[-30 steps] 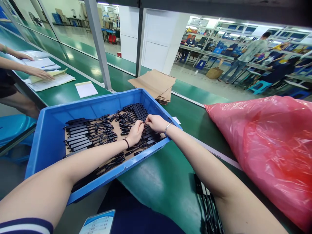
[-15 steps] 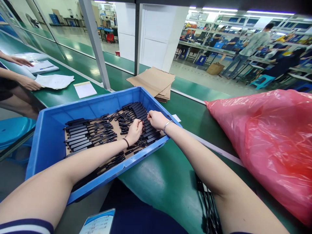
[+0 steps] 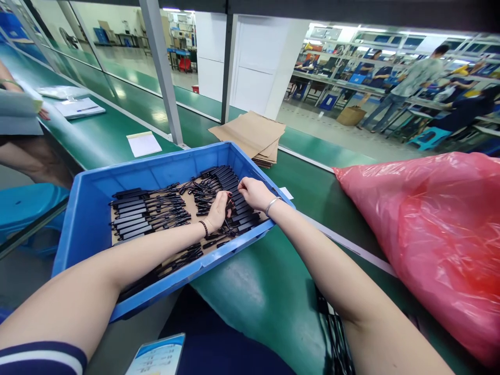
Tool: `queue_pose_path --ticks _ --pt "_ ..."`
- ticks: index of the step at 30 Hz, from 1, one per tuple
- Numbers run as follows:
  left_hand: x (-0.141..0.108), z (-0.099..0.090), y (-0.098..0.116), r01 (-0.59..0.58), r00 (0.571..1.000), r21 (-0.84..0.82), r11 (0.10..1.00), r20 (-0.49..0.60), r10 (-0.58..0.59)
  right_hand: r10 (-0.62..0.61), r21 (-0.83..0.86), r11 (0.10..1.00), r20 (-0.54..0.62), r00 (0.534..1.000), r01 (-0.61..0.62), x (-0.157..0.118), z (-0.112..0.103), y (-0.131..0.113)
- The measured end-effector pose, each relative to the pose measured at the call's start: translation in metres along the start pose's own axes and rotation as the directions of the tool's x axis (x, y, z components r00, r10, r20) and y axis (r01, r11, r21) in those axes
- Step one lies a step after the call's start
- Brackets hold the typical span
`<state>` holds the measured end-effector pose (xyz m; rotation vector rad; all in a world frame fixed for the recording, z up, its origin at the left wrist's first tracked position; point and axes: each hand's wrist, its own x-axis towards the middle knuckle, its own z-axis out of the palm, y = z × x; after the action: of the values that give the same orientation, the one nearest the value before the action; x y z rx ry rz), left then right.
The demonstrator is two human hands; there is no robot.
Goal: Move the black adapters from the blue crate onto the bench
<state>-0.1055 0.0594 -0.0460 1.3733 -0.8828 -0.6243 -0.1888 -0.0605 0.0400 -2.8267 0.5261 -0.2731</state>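
Observation:
Both my hands reach into a blue bin (image 3: pixel 94 195) that holds rows of black cabled parts (image 3: pixel 133 216) on a cardboard sheet. My left hand (image 3: pixel 219 211), a dark beaded bracelet at its wrist, is over the right-hand group with its fingers curled together; what they hold is too small to make out. Just right of it, my right hand (image 3: pixel 253 192), with a silver bangle, has its fingers bent down at the row of black parts near the bin's right wall. Its fingertips are closed, and their contents are hidden.
Brown cardboard sheets (image 3: pixel 253 133) lie behind the bin. A big pink plastic bag (image 3: pixel 433 234) fills the right side. More black cabled parts (image 3: pixel 338 333) lie under my right forearm. A notepad (image 3: pixel 144 144) and another person (image 3: pixel 19 120) are at the left.
The view has shifted slightly, moving the scene right and down. My left hand's fingers have loosened a little. The person at the left has lifted the white sheet away from the table.

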Motion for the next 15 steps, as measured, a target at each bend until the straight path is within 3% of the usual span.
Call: queue_pose_path --ticks 5,7,11,15 --pt "-0.001 -0.001 0.009 0.041 0.997 0.106 0.993 -0.063 -0.035 -0.029 0.021 0.999 -0.031 0.999 0.030 0.000 -0.001 0.000" --pt "-0.002 -0.001 0.012 0.109 0.990 0.092 0.990 -0.094 -0.101 -0.032 0.030 0.999 -0.036 0.999 0.033 0.000 -0.001 0.001" --pt "-0.003 -0.003 0.022 0.320 0.935 -0.104 0.942 -0.126 -0.331 -0.030 0.047 0.998 -0.038 0.999 0.031 0.000 0.000 0.004" --pt "-0.008 -0.006 0.037 0.411 0.882 -0.264 0.872 -0.126 -0.454 -0.029 0.063 0.997 -0.051 0.998 0.032 -0.001 -0.001 0.006"
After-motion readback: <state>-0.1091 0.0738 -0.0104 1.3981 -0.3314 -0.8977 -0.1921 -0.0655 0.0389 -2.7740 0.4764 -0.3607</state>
